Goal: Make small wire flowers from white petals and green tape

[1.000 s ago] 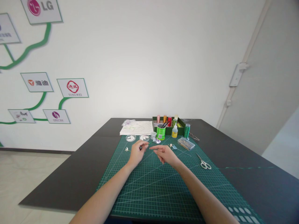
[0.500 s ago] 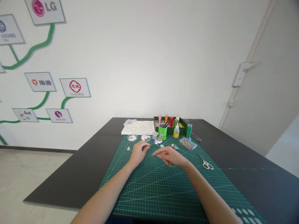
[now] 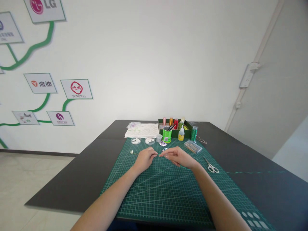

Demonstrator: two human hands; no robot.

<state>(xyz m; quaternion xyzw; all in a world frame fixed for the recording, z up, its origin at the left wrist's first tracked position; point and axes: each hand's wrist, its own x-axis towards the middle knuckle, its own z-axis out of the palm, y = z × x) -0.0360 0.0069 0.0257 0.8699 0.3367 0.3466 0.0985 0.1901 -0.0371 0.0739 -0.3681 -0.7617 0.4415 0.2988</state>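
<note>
My left hand (image 3: 144, 159) is closed in a pinch around a thin stem. A small white flower (image 3: 132, 152) tops the stem and sticks out to the left of that hand. The stem's other end pokes out green between my two hands. My right hand (image 3: 179, 157) is closed too, its index fingertip and thumb meeting close to the stem end. A green thread (image 3: 185, 167) trails from under the right palm, and part of it is hidden by the fingers.
White-handled scissors (image 3: 212, 167) lie right on the green cutting mat (image 3: 163, 199). Behind the hands are a clear case (image 3: 193, 147), green can (image 3: 166, 134), glue bottle (image 3: 181, 134), green thread spool (image 3: 193, 133), two shallow dishes (image 3: 136, 141) and a box (image 3: 187, 134) of thread spools.
My right hand has come left to meet the stem end beside my left fingers. Its stretched fingers have drawn together. The white flower still points left. The view has shifted slightly.
</note>
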